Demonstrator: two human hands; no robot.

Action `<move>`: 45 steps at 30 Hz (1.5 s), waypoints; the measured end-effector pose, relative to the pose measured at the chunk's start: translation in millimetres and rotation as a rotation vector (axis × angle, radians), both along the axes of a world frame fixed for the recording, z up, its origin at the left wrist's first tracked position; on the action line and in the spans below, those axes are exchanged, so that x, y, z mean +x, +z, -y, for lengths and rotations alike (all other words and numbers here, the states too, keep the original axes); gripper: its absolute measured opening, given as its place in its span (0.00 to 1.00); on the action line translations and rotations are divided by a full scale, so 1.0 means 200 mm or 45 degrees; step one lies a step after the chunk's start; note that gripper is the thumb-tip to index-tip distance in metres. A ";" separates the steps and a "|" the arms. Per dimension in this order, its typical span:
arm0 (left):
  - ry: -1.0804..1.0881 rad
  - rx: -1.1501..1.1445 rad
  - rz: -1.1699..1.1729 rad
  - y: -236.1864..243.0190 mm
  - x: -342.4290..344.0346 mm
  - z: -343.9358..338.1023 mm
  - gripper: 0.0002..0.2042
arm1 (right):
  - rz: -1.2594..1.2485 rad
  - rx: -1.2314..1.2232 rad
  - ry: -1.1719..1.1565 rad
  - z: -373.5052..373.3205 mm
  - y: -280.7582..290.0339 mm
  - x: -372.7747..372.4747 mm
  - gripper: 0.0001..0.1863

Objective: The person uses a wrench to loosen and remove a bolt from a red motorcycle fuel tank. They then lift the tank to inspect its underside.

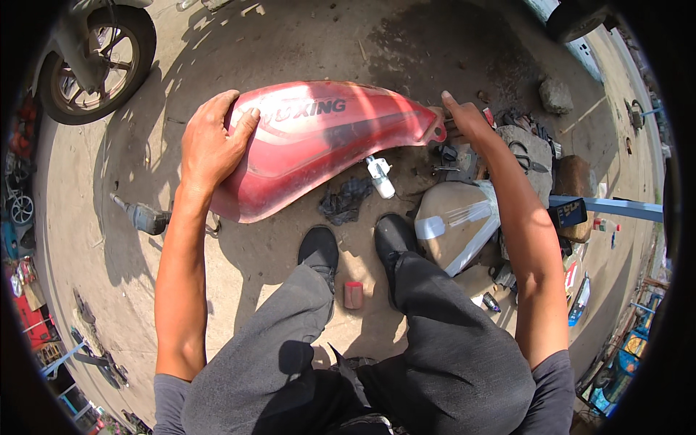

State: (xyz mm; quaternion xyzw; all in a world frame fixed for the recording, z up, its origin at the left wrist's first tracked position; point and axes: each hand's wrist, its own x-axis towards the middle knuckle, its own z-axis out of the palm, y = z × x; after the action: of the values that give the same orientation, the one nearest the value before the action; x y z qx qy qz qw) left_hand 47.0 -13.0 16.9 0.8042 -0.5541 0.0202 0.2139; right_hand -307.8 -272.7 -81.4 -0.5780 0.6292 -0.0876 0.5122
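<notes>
A red motorcycle fuel tank point(304, 148) with dark lettering and scuffed paint spans the space between my hands, above the ground in front of my feet. My left hand point(215, 138) grips its broad left end, thumb on the painted side and fingers over the top edge. At the narrow right end, my right hand point(466, 122) closes around the metal bracket point(437, 132), its thumb pointing up and its other fingers partly hidden. From the tank's lower edge a white fitting point(380, 177) with a rounded cylinder sticks out. Black crumpled material point(345, 201) lies beneath.
A power tool point(145, 217) lies left of the tank. By my right forearm are a tan, taped rounded piece point(453, 217), scissors point(523, 156), a blue bar point(616, 208) and stones point(556, 96). A small red block point(353, 295) sits between my feet; a motorcycle wheel point(138, 69) stands upper left.
</notes>
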 end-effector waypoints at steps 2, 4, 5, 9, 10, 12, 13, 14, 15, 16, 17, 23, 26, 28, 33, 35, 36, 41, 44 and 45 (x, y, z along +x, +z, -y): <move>0.005 0.010 -0.028 0.02 0.00 -0.02 0.25 | 0.070 0.106 -0.049 0.04 -0.03 0.17 0.32; -0.008 -0.003 -0.056 0.03 -0.02 -0.02 0.25 | 0.045 0.140 -0.047 0.06 -0.06 0.23 0.30; -0.007 -0.006 -0.069 0.03 -0.03 -0.04 0.25 | -0.014 0.130 -0.010 0.06 -0.08 0.24 0.28; -0.016 -0.109 -0.240 0.01 0.00 -0.08 0.22 | -0.043 -0.009 -0.143 0.00 -0.16 0.23 0.20; 0.007 -0.137 -0.331 0.00 0.00 -0.11 0.22 | -0.062 -0.048 -0.148 0.00 -0.19 0.22 0.20; 0.088 -0.197 -0.428 0.01 0.01 -0.15 0.20 | -0.092 -0.125 -0.160 0.01 -0.24 0.19 0.19; 0.131 -0.263 -0.477 -0.03 0.05 -0.17 0.20 | -0.073 -0.139 -0.154 0.02 -0.26 0.18 0.19; 0.233 -0.262 -0.653 -0.05 0.11 -0.23 0.21 | -0.041 -0.142 -0.134 0.01 -0.27 0.20 0.19; 0.324 -0.265 -0.847 -0.08 0.16 -0.27 0.22 | -0.025 -0.155 -0.126 0.02 -0.27 0.19 0.20; 0.411 -0.259 -1.017 -0.10 0.19 -0.32 0.23 | -0.031 -0.164 -0.133 0.01 -0.27 0.17 0.20; 0.499 -0.250 -1.190 -0.14 0.22 -0.37 0.24 | -0.041 -0.173 -0.140 -0.01 -0.26 0.15 0.20; 0.994 -0.125 -1.727 -0.27 0.28 -0.57 0.28 | -0.022 -0.236 -0.138 -0.11 -0.28 0.08 0.21; 0.857 -0.292 -2.278 -0.31 0.28 -0.62 0.27 | 0.036 -0.262 -0.151 -0.16 -0.33 0.03 0.21; 0.860 -0.327 -2.390 -0.26 0.19 -0.56 0.27 | 0.067 -0.287 -0.160 -0.18 -0.35 -0.02 0.21; 0.893 -0.405 -2.409 -0.24 0.18 -0.54 0.25 | 0.161 -0.357 -0.132 -0.26 -0.33 -0.03 0.21; 0.863 -0.392 -2.407 -0.23 0.19 -0.55 0.24 | 0.187 -0.363 -0.157 -0.27 -0.33 -0.03 0.21; 0.873 -0.416 -2.379 -0.23 0.19 -0.55 0.24 | 0.199 -0.369 -0.170 -0.27 -0.32 -0.03 0.21; 0.889 -0.528 -2.362 -0.26 0.19 -0.58 0.21 | 0.134 -0.452 -0.103 -0.35 -0.23 -0.05 0.21; 0.789 -0.610 -2.311 -0.33 0.22 -0.62 0.20 | 0.147 -0.507 -0.081 -0.40 -0.21 -0.07 0.21; 0.752 -0.610 -2.333 -0.33 0.20 -0.62 0.19 | 0.152 -0.535 -0.074 -0.40 -0.22 -0.08 0.21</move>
State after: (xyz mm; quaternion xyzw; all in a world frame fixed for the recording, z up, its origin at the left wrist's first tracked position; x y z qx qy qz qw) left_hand 87.1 111.3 -48.5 0.5503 0.0667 -0.4455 0.7031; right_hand -323.8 -192.0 -124.7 -0.6474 0.5821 -0.2658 0.4141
